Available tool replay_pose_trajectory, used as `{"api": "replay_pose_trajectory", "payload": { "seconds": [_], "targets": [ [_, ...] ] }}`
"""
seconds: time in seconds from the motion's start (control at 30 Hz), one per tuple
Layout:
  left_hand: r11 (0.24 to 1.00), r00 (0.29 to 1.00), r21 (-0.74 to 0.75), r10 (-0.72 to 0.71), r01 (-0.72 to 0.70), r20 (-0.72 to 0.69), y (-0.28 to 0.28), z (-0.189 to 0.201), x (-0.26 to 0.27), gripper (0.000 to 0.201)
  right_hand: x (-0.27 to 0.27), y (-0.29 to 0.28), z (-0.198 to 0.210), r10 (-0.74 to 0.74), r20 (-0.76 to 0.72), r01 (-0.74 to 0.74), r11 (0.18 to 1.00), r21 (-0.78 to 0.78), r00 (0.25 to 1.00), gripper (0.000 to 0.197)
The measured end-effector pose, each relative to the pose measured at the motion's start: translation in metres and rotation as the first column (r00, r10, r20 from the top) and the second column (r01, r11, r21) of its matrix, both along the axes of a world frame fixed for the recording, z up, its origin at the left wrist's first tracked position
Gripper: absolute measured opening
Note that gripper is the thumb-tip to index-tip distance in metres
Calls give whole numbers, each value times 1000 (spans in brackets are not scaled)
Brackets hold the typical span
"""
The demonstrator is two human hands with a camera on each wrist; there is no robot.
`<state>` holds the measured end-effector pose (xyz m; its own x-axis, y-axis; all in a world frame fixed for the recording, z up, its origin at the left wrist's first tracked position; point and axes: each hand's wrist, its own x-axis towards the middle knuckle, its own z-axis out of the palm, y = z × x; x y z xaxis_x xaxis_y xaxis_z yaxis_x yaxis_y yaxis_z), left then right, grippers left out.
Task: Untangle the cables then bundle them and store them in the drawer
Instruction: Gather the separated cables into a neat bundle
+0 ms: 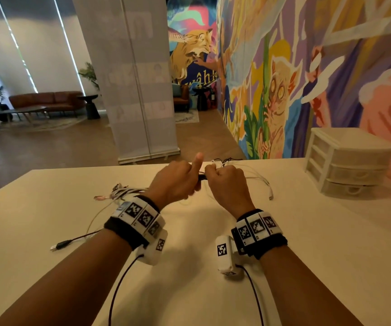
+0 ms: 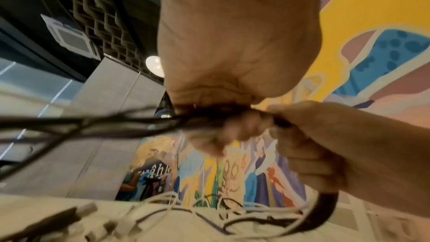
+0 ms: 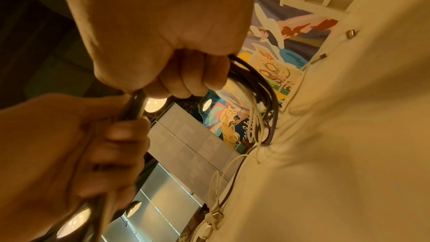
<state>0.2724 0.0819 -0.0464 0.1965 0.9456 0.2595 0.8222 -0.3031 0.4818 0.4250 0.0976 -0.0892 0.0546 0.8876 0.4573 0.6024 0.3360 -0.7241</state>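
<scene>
Both fists up over the far middle of the white table (image 1: 213, 290), knuckles toward the head camera, so most of the grip stays hidden from that angle. Left hand (image 1: 174, 182) clenched around a bunch of dark cables (image 1: 202, 177), thumb sticking straight up; only a short black stub peeks out between the two fists there. Right hand (image 1: 228, 184) also curled tight on the same bunch, just beside the left, nearly touching. Clearer from the right wrist view: fingers (image 3: 186, 78) wrapped over a looping handful of black cords (image 3: 258, 80) with thin white ones dangling toward the tabletop. Left wrist view pretty smeared, fingers a blur, but dark strands (image 2: 93, 124) fanning out to the left and a thick black loop (image 2: 325, 207) hanging under the right fist. Can't count the cables in the bunch, too tangled. More loose stuff lying flat: white cables (image 1: 260, 182) trailing right of the hands, plug ends near the right; a braided bundle (image 1: 121, 191) with a USB plug to the left; a black cable (image 1: 67, 243) nearer on the left, partly behind the wrist band. White drawer unit (image 1: 344, 161) at the far right against the mural wall (image 1: 330, 67), drawers shut, well apart from the hands, contents too hazy to tell.
</scene>
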Motion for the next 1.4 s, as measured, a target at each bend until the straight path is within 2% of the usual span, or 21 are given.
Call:
{"api": "replay_pose_trajectory", "payload": {
  "seconds": [0.1,0.2,0.33,0.4,0.47,0.53,0.6,0.7,0.77,0.8,0.87,0.9,0.97,1.07,1.13,1.2,1.33,1.4],
  "targets": [
    [996,997,61,69,-70,17,0,-8,2,77,9,-1,-1,34,-92,-34,999,-8,995,58],
    [982,997,174,59,-66,48,0,1,-2,66,19,-2,1,84,-145,-82,996,21,986,57],
    [952,994,301,26,-58,110,-8,26,-23,59,31,11,-6,117,-117,-116,993,13,986,62],
    [943,991,325,26,-68,130,-12,30,-34,62,39,18,-10,62,-104,-59,998,25,993,66],
    [938,992,339,29,-70,122,-14,26,-45,67,47,20,-10,-46,-107,61,988,143,993,67],
    [935,998,350,53,-65,45,-10,18,-54,76,50,15,-6,-115,-119,142,958,250,986,68],
    [945,992,321,97,-67,-81,0,9,-63,78,47,12,-2,-133,-104,157,949,273,986,70],
    [984,945,155,133,-90,-297,10,-2,-69,56,33,11,-3,-113,-34,117,977,177,993,70],
    [986,927,155,115,-62,-358,10,-6,-63,33,26,15,-8,-96,7,94,990,102,995,66],
    [980,940,196,96,-32,-328,10,-8,-58,31,23,17,-9,-85,22,83,994,71,996,62],
    [962,981,269,6,47,-195,2,-6,-36,43,17,17,-10,-60,74,58,998,26,995,52],
    [964,992,256,-42,71,-119,-3,-4,-22,52,14,17,-10,-60,72,59,998,10,996,49],
    [986,995,133,-100,98,11,-10,-3,0,73,8,11,-8,-71,-7,71,997,1,997,52],
    [999,1000,35,-12,11,26,-9,-11,9,90,6,6,-8,-76,-93,74,997,-29,993,58],
    [994,997,91,70,-66,-40,-8,-16,8,84,9,5,-7,-40,-146,34,999,-41,988,60],
    [979,991,178,111,-96,-74,-9,-19,7,73,10,2,-8,62,-103,-68,996,-55,993,55],
    [965,993,254,84,-61,-82,-8,-10,-6,61,13,1,-8,184,-106,-194,977,-92,977,57],
    [962,995,266,83,-68,-46,-9,2,-18,57,16,7,-10,174,-3,-173,973,-151,985,52]
  ]
}}
